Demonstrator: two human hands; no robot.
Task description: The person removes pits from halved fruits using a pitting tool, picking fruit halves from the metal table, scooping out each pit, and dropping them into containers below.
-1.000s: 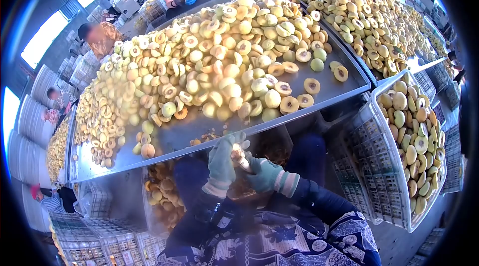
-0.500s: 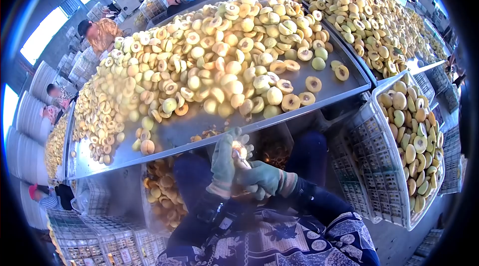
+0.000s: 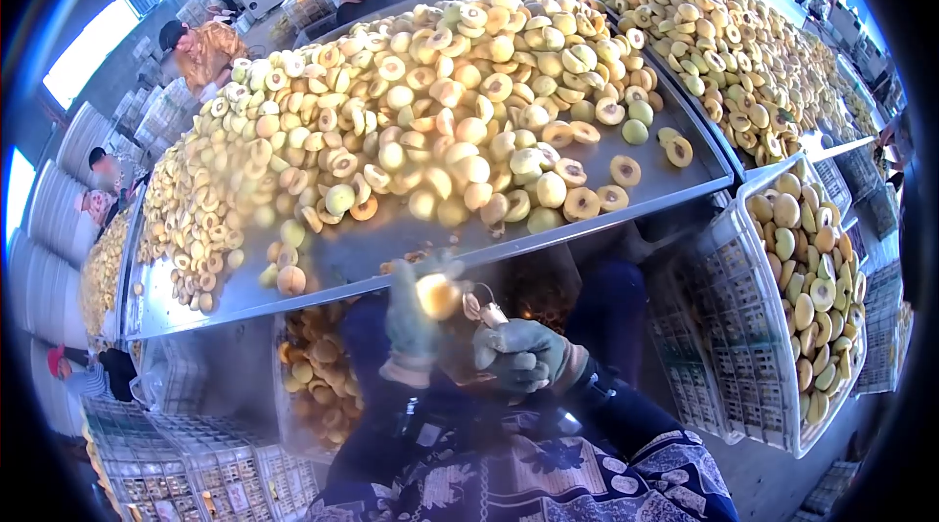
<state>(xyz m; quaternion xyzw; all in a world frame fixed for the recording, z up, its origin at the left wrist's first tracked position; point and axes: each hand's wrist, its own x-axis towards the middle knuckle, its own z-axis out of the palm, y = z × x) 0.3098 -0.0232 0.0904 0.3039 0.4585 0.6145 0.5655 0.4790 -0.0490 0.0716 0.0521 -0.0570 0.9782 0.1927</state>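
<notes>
My left hand (image 3: pixel 409 321), in a pale grey-green glove and smeared by motion, holds a pale yellow peach half (image 3: pixel 437 296) near the tray's front edge. My right hand (image 3: pixel 523 356), gloved alike, is closed around the light handle of a pitting tool (image 3: pixel 492 315). A thin wire loop rises from the tool's tip, with a small brownish piece beside it, perhaps a pit. The tool and the peach half are slightly apart. Beyond my hands, the metal tray (image 3: pixel 337 272) bears a large heap of peach halves (image 3: pixel 391 131).
A white plastic crate (image 3: pixel 753 326) full of peach halves stands at the right. Below the tray on the left is a container of peach halves (image 3: pixel 323 380). A second heaped tray (image 3: pixel 724 62) lies at the back right. Co-workers sit across and to the left.
My left hand has moved left and slightly up with the peach half, away from the tool. My right hand has shifted slightly right, exposing the wire loop. The view has turned a little.
</notes>
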